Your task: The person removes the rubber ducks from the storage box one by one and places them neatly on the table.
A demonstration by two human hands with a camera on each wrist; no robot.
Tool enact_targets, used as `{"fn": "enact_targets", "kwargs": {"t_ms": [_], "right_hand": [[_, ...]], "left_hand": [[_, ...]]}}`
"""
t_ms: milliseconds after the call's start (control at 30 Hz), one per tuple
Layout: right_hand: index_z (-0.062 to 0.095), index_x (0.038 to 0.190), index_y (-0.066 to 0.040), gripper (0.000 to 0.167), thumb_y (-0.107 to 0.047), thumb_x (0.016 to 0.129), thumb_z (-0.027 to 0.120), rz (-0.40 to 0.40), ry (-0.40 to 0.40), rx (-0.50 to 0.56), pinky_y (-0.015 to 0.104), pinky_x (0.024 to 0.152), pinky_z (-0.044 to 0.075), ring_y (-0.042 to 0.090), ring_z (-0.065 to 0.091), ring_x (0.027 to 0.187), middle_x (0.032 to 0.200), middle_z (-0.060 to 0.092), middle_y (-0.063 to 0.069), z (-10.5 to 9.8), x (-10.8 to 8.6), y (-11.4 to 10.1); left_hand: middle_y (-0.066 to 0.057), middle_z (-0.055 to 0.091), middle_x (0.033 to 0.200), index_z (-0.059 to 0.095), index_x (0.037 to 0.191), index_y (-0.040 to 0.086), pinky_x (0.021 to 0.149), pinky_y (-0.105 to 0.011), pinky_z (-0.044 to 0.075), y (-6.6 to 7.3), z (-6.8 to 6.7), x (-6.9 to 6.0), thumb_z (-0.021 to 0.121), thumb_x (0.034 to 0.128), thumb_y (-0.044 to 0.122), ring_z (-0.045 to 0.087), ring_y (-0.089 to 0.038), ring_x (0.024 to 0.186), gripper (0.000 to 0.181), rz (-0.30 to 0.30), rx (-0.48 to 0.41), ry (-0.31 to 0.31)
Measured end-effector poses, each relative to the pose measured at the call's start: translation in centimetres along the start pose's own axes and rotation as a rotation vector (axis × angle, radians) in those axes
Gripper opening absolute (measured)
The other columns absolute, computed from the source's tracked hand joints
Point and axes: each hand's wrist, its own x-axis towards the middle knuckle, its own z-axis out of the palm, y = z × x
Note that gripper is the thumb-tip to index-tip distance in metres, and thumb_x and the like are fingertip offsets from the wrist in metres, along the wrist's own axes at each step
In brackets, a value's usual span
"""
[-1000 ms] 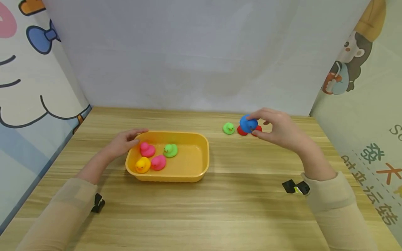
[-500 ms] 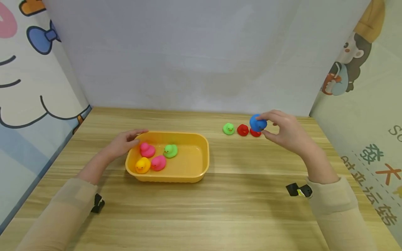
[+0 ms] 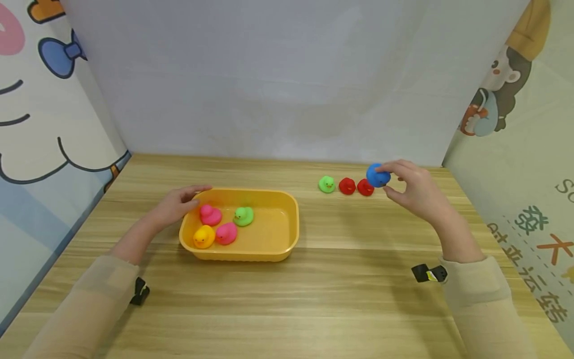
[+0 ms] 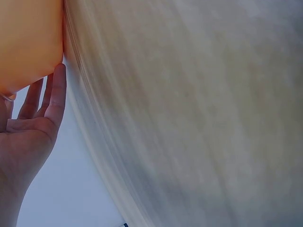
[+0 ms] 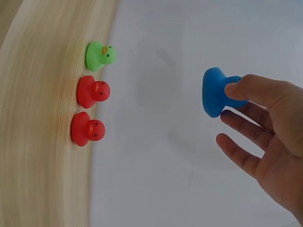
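In the head view my right hand (image 3: 417, 189) pinches a blue rubber duck (image 3: 377, 175) between thumb and fingers. The right wrist view shows this duck held off the table, its flat base away from the palm. Just left of it, two red rubber ducks (image 3: 347, 186) and a green rubber duck (image 3: 327, 184) stand in a row on the table. My left hand (image 3: 172, 206) holds the left rim of a yellow plastic tub (image 3: 293, 219), its fingers along the outside. Inside the tub sit two pink ducks (image 3: 226, 233), a yellow duck (image 3: 204, 236) and a green duck (image 3: 243, 216).
The wooden table (image 3: 287, 309) runs back to a pale grey cloth (image 3: 278, 80). Printed cartoon sheets flank it, one at the left (image 3: 54, 114) and another at the right (image 3: 515, 149). The tub stands left of the table's middle.
My right hand has carried the blue duck to the right, past the two red ducks, which it partly covered before. The left hand and the tub have stayed in place.
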Motion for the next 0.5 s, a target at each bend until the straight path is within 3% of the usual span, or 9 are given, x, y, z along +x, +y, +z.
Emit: {"fn": "enact_targets", "kwargs": {"t_ms": [500], "right_hand": [[0.062, 0.114, -0.003, 0.04, 0.009, 0.077, 0.069, 0.1, 0.001, -0.005, 0.049, 0.079, 0.051, 0.035, 0.057, 0.102, 0.115, 0.059, 0.018, 1.4, -0.7, 2.8]], "left_hand": [[-0.02, 0.037, 0.146, 0.043, 0.143, 0.019, 0.103, -0.055, 0.036, 0.1, 0.0, -0.1, 0.044, 0.0994, 0.015, 0.041, -0.036, 0.124, 0.043, -0.001, -0.011, -0.006]]}}
